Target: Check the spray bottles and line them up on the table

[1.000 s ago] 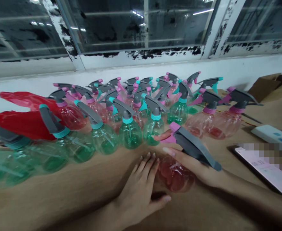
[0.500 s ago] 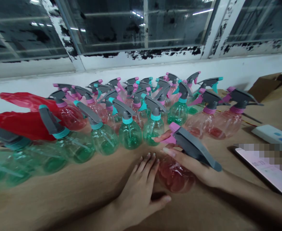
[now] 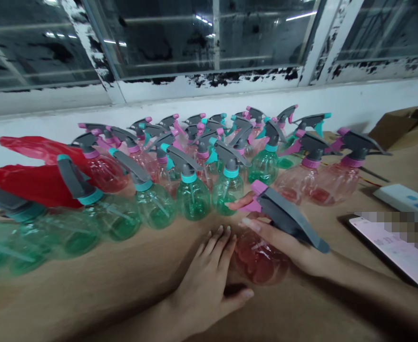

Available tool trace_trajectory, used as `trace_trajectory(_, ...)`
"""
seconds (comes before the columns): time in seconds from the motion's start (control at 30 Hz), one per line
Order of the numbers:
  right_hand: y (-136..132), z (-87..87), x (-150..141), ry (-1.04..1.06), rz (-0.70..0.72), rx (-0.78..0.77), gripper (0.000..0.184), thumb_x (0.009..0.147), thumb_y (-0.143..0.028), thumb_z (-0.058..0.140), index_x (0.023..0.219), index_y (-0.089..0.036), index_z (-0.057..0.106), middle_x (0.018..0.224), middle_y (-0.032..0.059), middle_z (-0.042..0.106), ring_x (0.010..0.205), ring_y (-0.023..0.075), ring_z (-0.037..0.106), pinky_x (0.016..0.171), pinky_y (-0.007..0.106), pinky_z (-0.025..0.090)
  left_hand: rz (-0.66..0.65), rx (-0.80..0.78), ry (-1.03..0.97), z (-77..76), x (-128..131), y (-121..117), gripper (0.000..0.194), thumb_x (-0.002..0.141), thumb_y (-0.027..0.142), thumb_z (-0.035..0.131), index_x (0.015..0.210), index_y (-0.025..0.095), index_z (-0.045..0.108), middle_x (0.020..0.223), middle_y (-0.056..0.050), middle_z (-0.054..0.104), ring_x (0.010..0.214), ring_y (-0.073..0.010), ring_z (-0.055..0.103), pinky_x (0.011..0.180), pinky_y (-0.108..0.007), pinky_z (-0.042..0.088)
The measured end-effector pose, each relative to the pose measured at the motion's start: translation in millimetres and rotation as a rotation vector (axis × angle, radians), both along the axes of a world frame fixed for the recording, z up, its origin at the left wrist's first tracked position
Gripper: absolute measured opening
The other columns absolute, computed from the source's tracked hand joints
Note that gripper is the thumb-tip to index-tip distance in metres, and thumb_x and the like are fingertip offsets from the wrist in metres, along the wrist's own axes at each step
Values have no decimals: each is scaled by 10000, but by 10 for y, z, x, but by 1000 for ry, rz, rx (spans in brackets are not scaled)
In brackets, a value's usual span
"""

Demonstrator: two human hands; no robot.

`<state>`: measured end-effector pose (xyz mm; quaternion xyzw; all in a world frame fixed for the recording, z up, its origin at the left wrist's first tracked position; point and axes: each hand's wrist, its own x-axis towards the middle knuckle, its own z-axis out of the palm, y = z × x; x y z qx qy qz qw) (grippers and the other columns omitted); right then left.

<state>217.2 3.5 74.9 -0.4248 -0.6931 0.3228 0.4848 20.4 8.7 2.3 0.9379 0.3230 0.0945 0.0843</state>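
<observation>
Holding pink bottle (image 3: 260, 266), sprayer (image 3: 289, 218) already on: right hand (image 3: 294, 249) pinching neck; left hand (image 3: 209, 278) spread on table (image 3: 52, 299); green bottles (image 3: 193, 202) beyond also sprayer-topped; tightness unclear.

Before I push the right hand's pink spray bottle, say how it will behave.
The pink spray bottle likely tips easily: its long spray head juts to one side. It looks shiny, so may feel slippery, and being rounded, could roll once down.
</observation>
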Motion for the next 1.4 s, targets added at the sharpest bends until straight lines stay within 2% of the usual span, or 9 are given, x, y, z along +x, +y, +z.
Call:
trace_trajectory(0.13, 4, -21, 3, 5, 26, -21, 210, 872, -355, 580, 1058, -276, 636, 1014, 28, 729, 997, 219, 675, 933, 384, 512, -2, -4, 6, 6, 1, 0, 798, 830, 580, 578, 1393, 57, 363, 1470, -207, 331, 1354, -354, 299, 1068, -524, 309)
trace_trajectory(0.3, 19, -45, 11, 20, 34, -29, 209, 869, -365, 585, 1058, -283, 619, 1081, 30, 708, 1004, 213, 668, 969, 394, 489, 4, -7, 5, -8, -7, 2, 807, 826, 576, 580, 1396, 49, 361, 1463, -208, 343, 1344, -358, 312, 1065, -522, 309)
trace_trajectory(0.47, 12, -9, 9, -16, 20, 22, 196, 867, -371, 581, 1039, -283, 608, 1073, 26, 706, 1011, 212, 664, 968, 386, 492, 4, -12, 13, 17, 5, 6, 768, 836, 585, 555, 1379, 67, 391, 1454, -205, 359, 1335, -360, 327, 1049, -525, 325)
trace_trajectory(0.63, 16, -12, 31, -91, -20, 73, 201, 854, -387, 585, 1032, -298, 618, 1041, 11, 722, 919, 230, 694, 940, 418, 510, 0, -3, -8, 22, 6, 3, 770, 824, 555, 588, 1385, 71, 381, 1456, -201, 359, 1331, -359, 337, 1050, -522, 330)
trace_trajectory(0.83, 16, -22, 47, -74, 5, 47, 232, 849, -376, 586, 1057, -287, 636, 1069, 22, 713, 941, 244, 687, 868, 412, 545, 4, -2, 2, 5, -2, 6, 784, 826, 566, 587, 1396, 73, 367, 1469, -191, 342, 1339, -350, 324, 1064, -511, 314)
trace_trajectory(1.0, 1, -1, 37, -50, 0, 6, 193, 847, -406, 597, 989, -283, 640, 1008, 22, 713, 985, 248, 664, 928, 438, 500, 1, -4, 26, 20, 1, 9, 797, 836, 585, 571, 1394, 53, 366, 1468, -201, 337, 1340, -363, 316, 1057, -523, 316)
trace_trajectory(1.1, -2, 23, 9, -70, -39, 26, 200, 854, -444, 580, 829, -255, 640, 826, 15, 697, 838, 219, 675, 797, 388, 531, -7, 6, 10, 11, -5, 6, 782, 839, 588, 566, 1391, 70, 372, 1468, -198, 339, 1341, -363, 314, 1045, -531, 330)
trace_trajectory(1.2, -6, 52, -17, -103, -150, 98, 278, 856, -467, 566, 697, -243, 604, 666, -1, 637, 646, 179, 625, 629, 344, 508, -16, 16, -15, -2, -15, 3, 769, 844, 589, 555, 1402, 99, 357, 1472, -183, 337, 1350, -351, 303, 1046, -525, 333)
trace_trajectory(1.4, -8, 79, -6, -153, -142, 128, 270, 886, -444, 527, 708, -252, 595, 660, -3, 622, 618, 171, 611, 625, 351, 495, -17, 19, -20, -8, -24, 9, 766, 835, 574, 580, 1397, 100, 364, 1470, -183, 342, 1351, -352, 302, 1067, -520, 309)
